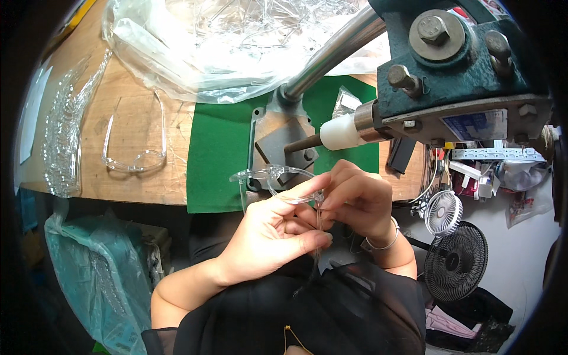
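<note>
A clear plastic eyeglass frame is held in front of me, just over the near edge of the green mat. My left hand is closed around one side of it, with the thumb and fingers near a hinge. At that same hinge corner, my right hand pinches the frame with its fingertips; any small part between them is hidden. One temple arm hangs down between the hands. Beyond them stands a press with a metal base plate and a rod in a white collar.
Another clear eyeglass frame lies on the wooden table at left, beside a row of stacked clear frames. A plastic bag of clear parts fills the back. The press's green head overhangs the right. Two fans stand at lower right.
</note>
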The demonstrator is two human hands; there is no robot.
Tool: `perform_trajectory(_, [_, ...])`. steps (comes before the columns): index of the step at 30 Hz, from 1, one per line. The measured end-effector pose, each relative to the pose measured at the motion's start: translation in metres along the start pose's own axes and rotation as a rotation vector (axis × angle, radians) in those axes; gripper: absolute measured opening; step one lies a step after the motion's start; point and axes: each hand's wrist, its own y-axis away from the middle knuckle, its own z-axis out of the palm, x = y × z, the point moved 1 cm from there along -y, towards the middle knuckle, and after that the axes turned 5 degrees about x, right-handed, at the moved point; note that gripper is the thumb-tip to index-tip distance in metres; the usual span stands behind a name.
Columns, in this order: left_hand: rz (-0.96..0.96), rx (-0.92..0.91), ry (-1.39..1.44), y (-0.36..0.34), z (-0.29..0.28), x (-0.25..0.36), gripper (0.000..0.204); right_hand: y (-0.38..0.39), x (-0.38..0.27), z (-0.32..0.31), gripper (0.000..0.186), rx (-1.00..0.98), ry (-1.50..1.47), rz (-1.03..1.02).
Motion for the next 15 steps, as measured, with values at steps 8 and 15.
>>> perform_trajectory(8, [0.142, -0.023, 0.067, -0.001, 0.002, -0.006, 0.070, 0.000, -0.004, -0.002, 0.015, 0.065, 0.069, -0.066])
perform_trajectory(15, [0.359, 0.049, 0.053, -0.036, 0.031, 0.019, 0.072, -0.030, -0.097, -0.091, 0.018, 0.908, -0.148, -0.844])
